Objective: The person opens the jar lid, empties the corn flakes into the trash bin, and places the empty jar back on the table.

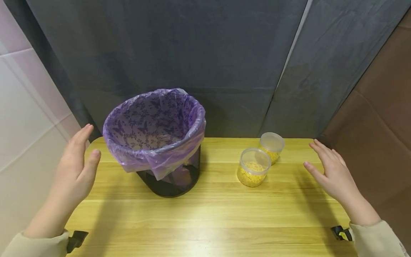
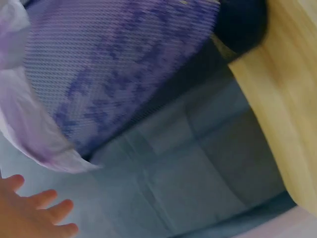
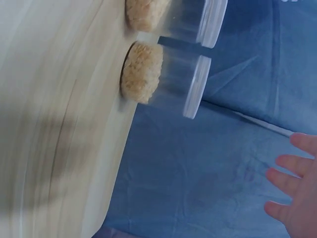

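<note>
A black mesh wastebasket [image 1: 171,184] lined with a purple patterned trash bag [image 1: 179,157] stands left of the middle of the table. To its left my left hand [image 1: 72,166] hovers with straight fingers and thumb apart, holding nothing. Two clear round jars stand right of the middle, the front jar [image 1: 253,167] before the back jar [image 1: 272,147]. Both are partly filled with small yellow pieces and have lids on. My right hand [image 1: 332,173] is raised to the right of the jars, fingers extended, apart from them. In the right wrist view its fingertips [image 3: 282,181] touch nothing.
The light wooden table [image 1: 218,217] ends at a grey curtain [image 1: 192,46] behind the wastebasket and jars. A pale wall covering [image 1: 29,96] rises on the left, a brown one [image 1: 382,117] on the right. Dark straps show at both cuffs.
</note>
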Available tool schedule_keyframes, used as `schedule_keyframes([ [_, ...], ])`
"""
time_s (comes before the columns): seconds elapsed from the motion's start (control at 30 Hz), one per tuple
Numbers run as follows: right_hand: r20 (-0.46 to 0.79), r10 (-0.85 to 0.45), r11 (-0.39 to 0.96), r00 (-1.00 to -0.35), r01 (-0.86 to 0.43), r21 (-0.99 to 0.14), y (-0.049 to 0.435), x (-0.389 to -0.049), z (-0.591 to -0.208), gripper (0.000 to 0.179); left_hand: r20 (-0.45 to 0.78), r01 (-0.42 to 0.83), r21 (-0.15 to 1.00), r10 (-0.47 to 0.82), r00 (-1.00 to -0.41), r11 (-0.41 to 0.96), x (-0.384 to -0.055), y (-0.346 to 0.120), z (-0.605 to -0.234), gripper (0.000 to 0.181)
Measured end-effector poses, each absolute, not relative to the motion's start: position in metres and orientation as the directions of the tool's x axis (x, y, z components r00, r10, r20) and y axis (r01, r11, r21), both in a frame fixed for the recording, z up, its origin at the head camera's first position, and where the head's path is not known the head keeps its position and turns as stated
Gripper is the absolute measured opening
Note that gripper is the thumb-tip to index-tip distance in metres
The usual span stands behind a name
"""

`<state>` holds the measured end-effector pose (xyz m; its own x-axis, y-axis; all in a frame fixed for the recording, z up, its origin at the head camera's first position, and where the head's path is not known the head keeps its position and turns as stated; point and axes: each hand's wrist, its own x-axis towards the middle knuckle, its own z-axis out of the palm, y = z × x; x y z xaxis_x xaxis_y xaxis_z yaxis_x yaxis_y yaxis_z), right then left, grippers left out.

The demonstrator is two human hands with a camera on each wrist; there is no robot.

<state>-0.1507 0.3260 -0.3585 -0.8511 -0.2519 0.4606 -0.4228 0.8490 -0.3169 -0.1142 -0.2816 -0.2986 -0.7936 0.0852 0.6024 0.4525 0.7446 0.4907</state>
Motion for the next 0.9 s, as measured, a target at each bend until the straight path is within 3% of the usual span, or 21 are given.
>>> schedule_keyframes([
  [0.2,0.492,-0.254,0.832,-0.833,-0.448,-0.329,0.318,-0.151,-0.359,0.064,0.655,0.512,0.477,0.099,-0.749,0.714,-0.107,-0.26,-0.29,0.055],
  [0.53,0.539,-0.239,0.804,-0.808,-0.476,-0.357,0.307,-0.152,-0.361,0.068,0.781,0.682,0.353,0.2,-0.592,0.641,-0.101,-0.228,-0.278,0.054],
  [0.9,0.505,-0.199,0.786,-0.84,-0.445,-0.43,0.294,-0.15,-0.365,0.076,0.825,0.773,0.302,0.254,-0.505,0.559,-0.091,-0.193,-0.271,0.064],
])
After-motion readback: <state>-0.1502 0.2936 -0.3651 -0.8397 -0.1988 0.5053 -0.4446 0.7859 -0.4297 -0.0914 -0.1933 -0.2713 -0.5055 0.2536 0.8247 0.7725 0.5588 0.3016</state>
